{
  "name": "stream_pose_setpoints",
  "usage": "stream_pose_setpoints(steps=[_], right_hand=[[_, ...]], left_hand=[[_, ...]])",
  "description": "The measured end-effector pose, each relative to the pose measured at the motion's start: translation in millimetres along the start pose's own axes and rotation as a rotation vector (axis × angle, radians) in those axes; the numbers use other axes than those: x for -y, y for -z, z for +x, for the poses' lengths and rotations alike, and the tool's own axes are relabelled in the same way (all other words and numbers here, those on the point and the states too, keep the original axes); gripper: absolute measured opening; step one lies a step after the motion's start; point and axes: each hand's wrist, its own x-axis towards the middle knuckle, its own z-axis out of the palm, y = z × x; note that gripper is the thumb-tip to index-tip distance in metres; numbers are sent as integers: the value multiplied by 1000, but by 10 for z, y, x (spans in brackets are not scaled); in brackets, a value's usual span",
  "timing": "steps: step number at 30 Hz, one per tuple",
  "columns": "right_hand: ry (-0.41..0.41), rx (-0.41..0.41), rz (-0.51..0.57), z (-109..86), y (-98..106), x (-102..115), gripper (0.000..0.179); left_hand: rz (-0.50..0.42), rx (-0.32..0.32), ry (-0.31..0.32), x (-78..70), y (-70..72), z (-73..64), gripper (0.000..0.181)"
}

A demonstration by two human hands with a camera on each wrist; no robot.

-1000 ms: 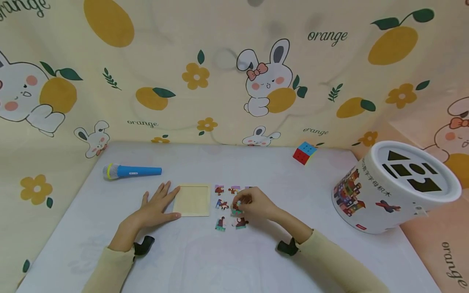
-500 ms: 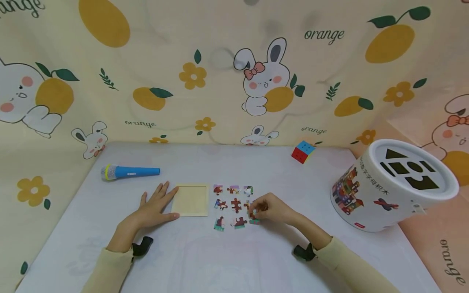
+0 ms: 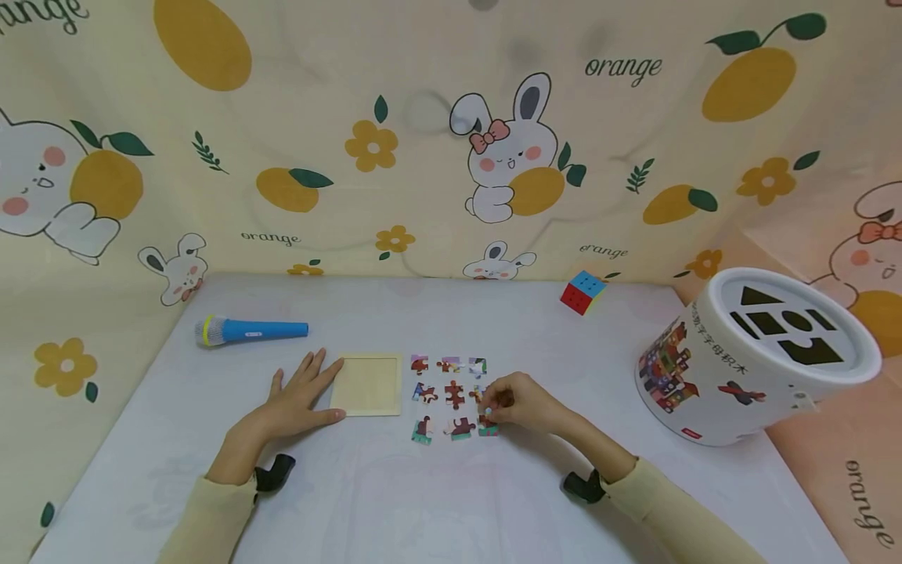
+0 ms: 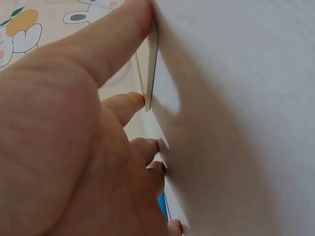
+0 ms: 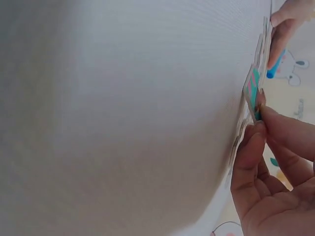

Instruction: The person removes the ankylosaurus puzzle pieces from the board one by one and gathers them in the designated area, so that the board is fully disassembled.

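Note:
In the head view, my right hand pinches a jigsaw puzzle piece with a green lower edge, at the near right corner of a loose grid of pieces. The right wrist view shows thumb and forefinger meeting at one end of this piece, which is tilted against the table. Several other pieces with brown figures, among them the centre piece, lie apart from each other in rows. My left hand is spread on the table, thumb and forefinger at the left edge of a pale, square puzzle tray with nothing in it.
A blue toy microphone lies behind the left hand. Toward the back right sits a small puzzle cube. A large white bucket with shape cutouts in its lid stands on the right. Patterned cloth hangs along the table's back edge.
My right hand has moved right with the green-edged piece, from over the grid's middle to its near right corner. In the last half second the piece has straightened slightly. The left hand stays put.

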Motion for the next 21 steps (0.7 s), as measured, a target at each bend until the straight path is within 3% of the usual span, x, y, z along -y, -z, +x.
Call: stream_pose_setpoints(steps=[16,21], right_hand=[[16,-61,-59,-7,-3,23,10],[14,-158,-83,5,-29,32,10]], left_hand=[[8,5,1,-2,6,3,90],[15,4,2,11,18,-2,92]])
